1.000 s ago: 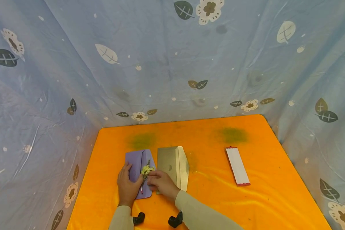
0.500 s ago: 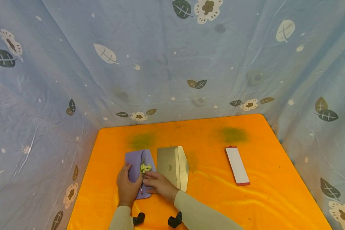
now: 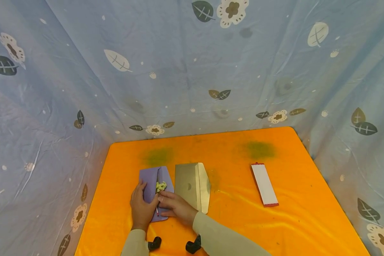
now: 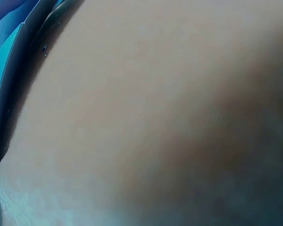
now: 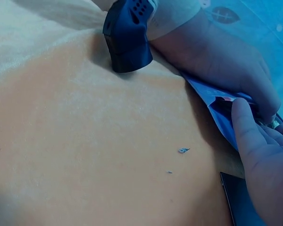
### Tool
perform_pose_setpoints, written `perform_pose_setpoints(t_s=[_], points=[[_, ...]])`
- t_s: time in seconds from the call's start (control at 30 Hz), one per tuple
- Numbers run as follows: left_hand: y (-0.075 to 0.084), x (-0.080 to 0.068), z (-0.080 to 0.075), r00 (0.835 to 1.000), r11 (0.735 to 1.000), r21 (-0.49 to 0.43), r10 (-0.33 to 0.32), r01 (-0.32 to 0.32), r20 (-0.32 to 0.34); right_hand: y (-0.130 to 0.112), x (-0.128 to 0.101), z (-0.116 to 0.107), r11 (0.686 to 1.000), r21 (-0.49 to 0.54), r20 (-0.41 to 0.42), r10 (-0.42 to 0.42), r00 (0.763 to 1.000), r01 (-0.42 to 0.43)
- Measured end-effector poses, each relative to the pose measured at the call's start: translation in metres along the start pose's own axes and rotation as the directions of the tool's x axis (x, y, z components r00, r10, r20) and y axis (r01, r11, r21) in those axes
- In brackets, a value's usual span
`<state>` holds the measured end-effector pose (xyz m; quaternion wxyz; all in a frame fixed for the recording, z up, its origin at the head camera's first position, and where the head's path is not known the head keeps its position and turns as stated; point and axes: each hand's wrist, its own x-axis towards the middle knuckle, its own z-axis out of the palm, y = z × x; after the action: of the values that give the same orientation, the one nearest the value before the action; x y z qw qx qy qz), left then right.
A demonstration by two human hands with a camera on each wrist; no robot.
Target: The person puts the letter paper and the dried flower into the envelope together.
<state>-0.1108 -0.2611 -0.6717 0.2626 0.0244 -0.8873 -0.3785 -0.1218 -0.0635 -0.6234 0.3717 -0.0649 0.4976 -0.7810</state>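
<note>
A purple envelope (image 3: pixel 148 176) lies on the orange cloth, its flap opened to the right. My left hand (image 3: pixel 142 208) holds its left side, the thumb at the mouth of the envelope. A sprig of pale yellow flowers (image 3: pixel 161 186) sits at that mouth, partly inside. My right hand (image 3: pixel 178 207) pinches the sprig low down, close to the left thumb; the fingertips are partly hidden. A small white, red-tipped piece (image 3: pixel 157 212) shows below the left thumb. In the right wrist view, both hands meet over the envelope's edge (image 5: pixel 222 125). Mostly blurred skin fills the left wrist view.
Right of the purple envelope lies a gold envelope (image 3: pixel 186 176), its flap opened to the right. A white strip with red ends (image 3: pixel 265 185) lies farther right. Patterned blue curtains (image 3: pixel 192 71) enclose the orange-covered table (image 3: pixel 236 227). Small bits (image 5: pixel 183 150) lie on the cloth.
My right hand has moved slightly left with the flower sprig, which sits lower and deeper at the envelope's mouth. The left hand and the other things have stayed in place.
</note>
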Motion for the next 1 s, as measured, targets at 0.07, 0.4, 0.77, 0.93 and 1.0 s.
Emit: perform_pose_setpoints(t_s=[0.07, 0.4, 0.77, 0.93, 1.0], points=[[0.0, 0.0, 0.0, 1.0, 1.0, 0.001, 0.0, 0.0, 0.0, 0.0, 0.0, 0.002, 1.0, 0.012, -0.002, 0.005, 1.0, -0.005], [0.0, -0.001, -0.001, 1.0, 1.0, -0.001, -0.016, 0.016, -0.002, -0.004, 0.001, 0.01, 0.999, 0.052, 0.029, 0.011, 1.0, -0.012], [0.001, -0.001, 0.0, 0.999, 0.999, -0.017, -0.046, 0.047, 0.01, 0.0, 0.007, 0.007, 0.997, 0.08, 0.043, -0.001, 0.999, -0.002], [0.0, 0.0, 0.0, 0.999, 0.999, -0.022, -0.039, 0.039, 0.007, 0.002, 0.012, 0.006, 0.996, 0.093, 0.051, -0.006, 0.999, 0.001], [0.0, 0.0, 0.0, 0.999, 0.999, -0.029, -0.034, 0.034, 0.003, 0.002, 0.013, 0.006, 0.995, 0.105, 0.048, 0.0, 0.999, -0.005]])
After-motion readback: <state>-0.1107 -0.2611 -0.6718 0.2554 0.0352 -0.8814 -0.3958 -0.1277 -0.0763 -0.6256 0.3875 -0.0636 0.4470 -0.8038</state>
